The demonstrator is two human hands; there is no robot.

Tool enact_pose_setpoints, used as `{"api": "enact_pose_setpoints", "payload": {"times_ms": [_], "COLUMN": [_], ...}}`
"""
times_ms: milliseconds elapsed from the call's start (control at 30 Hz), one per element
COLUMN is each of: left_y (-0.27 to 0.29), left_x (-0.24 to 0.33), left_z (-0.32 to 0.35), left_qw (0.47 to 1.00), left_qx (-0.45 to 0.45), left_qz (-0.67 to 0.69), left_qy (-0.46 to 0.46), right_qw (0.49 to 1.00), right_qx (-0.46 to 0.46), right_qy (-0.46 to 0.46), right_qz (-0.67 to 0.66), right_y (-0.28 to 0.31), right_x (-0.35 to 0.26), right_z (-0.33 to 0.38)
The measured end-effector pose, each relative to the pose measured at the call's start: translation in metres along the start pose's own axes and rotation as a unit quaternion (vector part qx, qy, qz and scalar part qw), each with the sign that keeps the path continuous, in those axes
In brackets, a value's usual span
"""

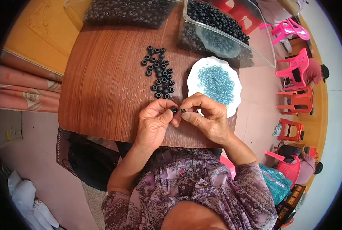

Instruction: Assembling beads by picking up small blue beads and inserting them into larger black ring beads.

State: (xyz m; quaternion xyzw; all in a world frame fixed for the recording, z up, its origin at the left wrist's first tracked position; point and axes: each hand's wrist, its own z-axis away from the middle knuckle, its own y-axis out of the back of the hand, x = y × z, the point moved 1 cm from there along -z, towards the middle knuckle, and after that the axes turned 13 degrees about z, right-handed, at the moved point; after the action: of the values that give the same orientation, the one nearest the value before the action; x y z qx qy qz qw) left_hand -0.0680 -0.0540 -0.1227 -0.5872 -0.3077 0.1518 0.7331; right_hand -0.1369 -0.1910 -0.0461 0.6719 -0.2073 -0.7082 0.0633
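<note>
The person wears purple paisley-patterned short sleeves [251, 184].

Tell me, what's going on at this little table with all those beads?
A person sits at a small wooden table, both hands raised just above its near edge. The left hand pinches a black ring-shaped bead between thumb and finger, and the right hand holds a smaller dark piece right next to it. A loose cluster of black beads lies just beyond the hands, and a white plate of tiny blue beads sits to the right. A clear tray at the far edge holds many more black beads.
</note>
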Motion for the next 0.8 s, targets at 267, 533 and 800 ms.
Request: {"api": "enact_pose_setpoints", "payload": {"times_ms": [267,533,800], "left_y": [0.004,0.0,0.001], "left_x": [-0.003,-0.005,-0.007], "left_z": [-0.001,0.001,0.002], "left_qw": [1.0,1.0,0.999], "left_qx": [-0.006,0.006,0.007], "left_qz": [0.005,-0.014,-0.027], "left_qy": [0.006,-0.009,-0.027], "right_qw": [0.999,0.997,0.985], "right_qx": [0.035,0.065,0.104], "right_qy": [0.006,0.02,0.076], "right_qz": [0.013,0.028,0.116], "right_y": [-0.001,-0.004,-0.008], "right_x": [0.009,0.011,0.011], "right_z": [0.004,0.008,0.006]}}
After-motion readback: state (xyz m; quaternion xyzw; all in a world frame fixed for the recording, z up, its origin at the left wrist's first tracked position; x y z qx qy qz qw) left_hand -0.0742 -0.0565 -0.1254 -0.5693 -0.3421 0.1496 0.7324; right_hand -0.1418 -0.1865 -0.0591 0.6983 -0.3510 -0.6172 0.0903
